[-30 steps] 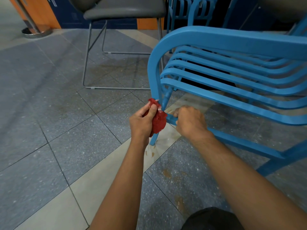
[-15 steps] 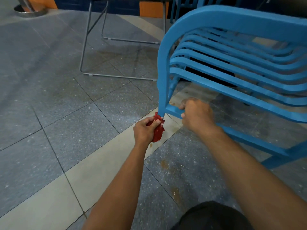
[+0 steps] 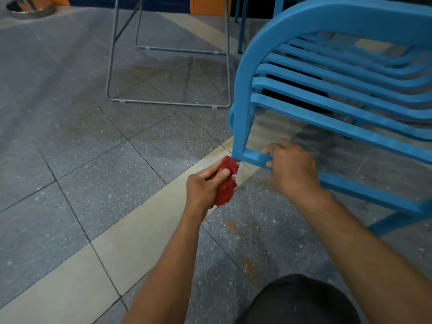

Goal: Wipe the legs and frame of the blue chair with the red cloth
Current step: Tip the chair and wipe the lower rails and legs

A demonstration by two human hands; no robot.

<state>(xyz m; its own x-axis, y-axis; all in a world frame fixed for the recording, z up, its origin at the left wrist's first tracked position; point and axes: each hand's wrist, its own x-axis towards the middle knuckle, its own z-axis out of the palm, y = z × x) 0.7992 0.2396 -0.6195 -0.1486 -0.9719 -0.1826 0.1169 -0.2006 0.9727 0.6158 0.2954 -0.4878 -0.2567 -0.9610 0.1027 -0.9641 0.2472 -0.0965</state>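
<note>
The blue chair with slatted back fills the upper right of the head view. Its near leg drops to a low crossbar. My left hand is closed around the bunched red cloth, which wraps the bottom of that leg just below the crossbar joint. My right hand grips the crossbar a little to the right of the leg. The leg's foot is hidden by the cloth.
A chair with a thin metal sled frame stands behind on the grey tiled floor. A pale floor strip runs diagonally under my hands. Brown stains mark the tiles near my dark-clad knee. More blue chair legs stand at the back.
My left hand has slid the red cloth down the chair leg to its bottom end. My right hand has stayed on the crossbar, and my view has tilted lower.
</note>
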